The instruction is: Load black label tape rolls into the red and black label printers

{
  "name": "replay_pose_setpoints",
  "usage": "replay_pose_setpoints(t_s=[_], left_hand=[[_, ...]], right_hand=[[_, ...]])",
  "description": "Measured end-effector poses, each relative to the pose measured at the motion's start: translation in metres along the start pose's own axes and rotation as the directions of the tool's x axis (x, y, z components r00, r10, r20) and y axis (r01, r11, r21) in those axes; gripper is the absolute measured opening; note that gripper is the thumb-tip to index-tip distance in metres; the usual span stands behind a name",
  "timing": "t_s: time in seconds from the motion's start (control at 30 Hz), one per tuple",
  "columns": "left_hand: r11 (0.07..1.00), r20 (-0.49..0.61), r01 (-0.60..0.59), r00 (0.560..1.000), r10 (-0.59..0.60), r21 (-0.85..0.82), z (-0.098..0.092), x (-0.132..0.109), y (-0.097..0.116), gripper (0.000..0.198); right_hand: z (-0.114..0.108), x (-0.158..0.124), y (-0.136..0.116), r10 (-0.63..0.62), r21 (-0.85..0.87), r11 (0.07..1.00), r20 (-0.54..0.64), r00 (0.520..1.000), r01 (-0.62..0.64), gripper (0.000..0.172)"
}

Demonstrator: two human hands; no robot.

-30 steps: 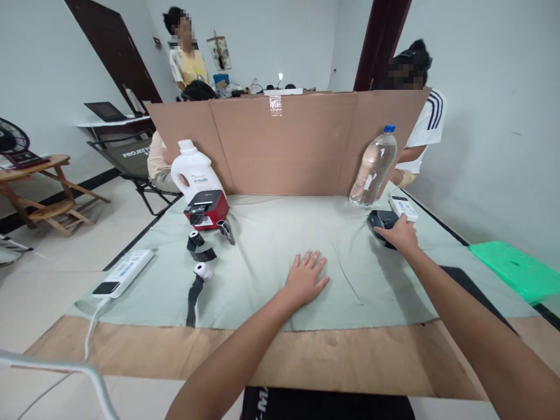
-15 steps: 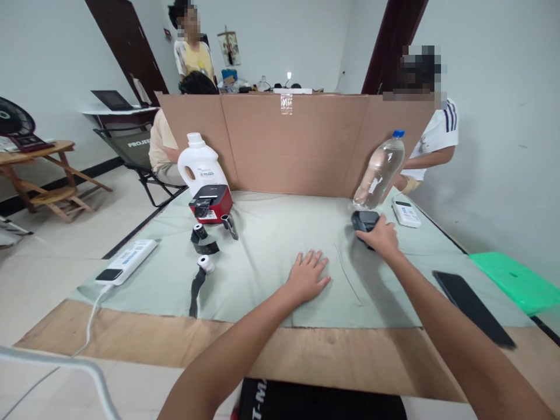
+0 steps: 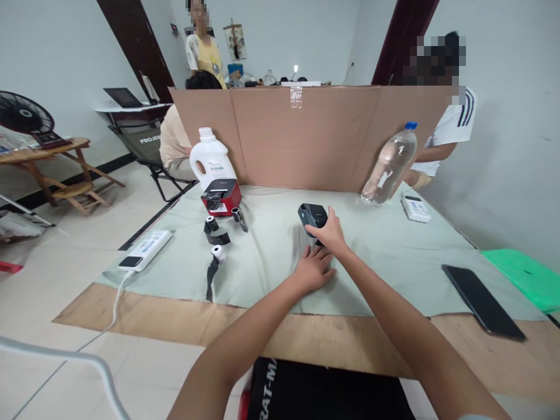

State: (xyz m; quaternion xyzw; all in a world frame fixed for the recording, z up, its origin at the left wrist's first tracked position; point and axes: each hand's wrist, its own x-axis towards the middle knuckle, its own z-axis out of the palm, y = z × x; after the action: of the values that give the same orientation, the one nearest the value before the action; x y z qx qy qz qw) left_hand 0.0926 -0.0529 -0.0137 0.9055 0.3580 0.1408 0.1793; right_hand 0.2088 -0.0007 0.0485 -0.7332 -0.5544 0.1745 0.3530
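Observation:
My right hand (image 3: pixel 331 233) grips a small black box-shaped device (image 3: pixel 312 215) in the middle of the grey-green cloth (image 3: pixel 385 256). My left hand (image 3: pixel 314 268) lies flat on the cloth just below it, fingers spread, holding nothing. A red and black label printer (image 3: pixel 221 197) sits to the left in front of a white jug (image 3: pixel 211 158). Two small tape rolls (image 3: pixel 217 254) with black strips lie near the printer.
A clear water bottle (image 3: pixel 389 164) leans against the cardboard screen (image 3: pixel 306 134). A white device (image 3: pixel 415 207) lies at the right, a black phone (image 3: pixel 483 300) at the near right, a power strip (image 3: pixel 145 249) at the left. People sit and stand behind the screen.
My right hand has carried the black device from the right side of the cloth leftward to the middle, above my left hand. The left hand has stayed flat in place.

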Motion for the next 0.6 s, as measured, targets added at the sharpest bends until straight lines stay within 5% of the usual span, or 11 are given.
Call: replay_pose_setpoints(t_s=[0.13, 0.37, 0.5, 0.6], left_hand=[[1.000, 0.001, -0.003, 1.000, 0.003, 0.003, 0.001, 0.003, 0.002, 0.054], [0.998, 0.025, 0.035, 0.999, -0.036, 0.048, 0.004, 0.005, 0.003, 0.060], [0.996, 0.056, -0.026, 0.998, 0.021, 0.080, 0.003, 0.003, 0.000, 0.058], [0.998, 0.033, -0.026, 0.999, 0.024, 0.064, -0.002, 0.005, 0.000, 0.056]], right_hand=[[-0.001, -0.016, -0.007, -0.110, -0.245, 0.965, -0.070, 0.991, 0.090, 0.100], [0.035, -0.025, -0.051, -0.003, -0.076, 0.997, 0.115, 0.993, 0.012, 0.107], [0.058, -0.023, -0.074, -0.110, -0.187, 0.975, 0.078, 0.991, 0.123, 0.104], [0.053, -0.010, -0.067, -0.063, -0.229, 0.972, -0.010, 0.998, 0.059, 0.103]])
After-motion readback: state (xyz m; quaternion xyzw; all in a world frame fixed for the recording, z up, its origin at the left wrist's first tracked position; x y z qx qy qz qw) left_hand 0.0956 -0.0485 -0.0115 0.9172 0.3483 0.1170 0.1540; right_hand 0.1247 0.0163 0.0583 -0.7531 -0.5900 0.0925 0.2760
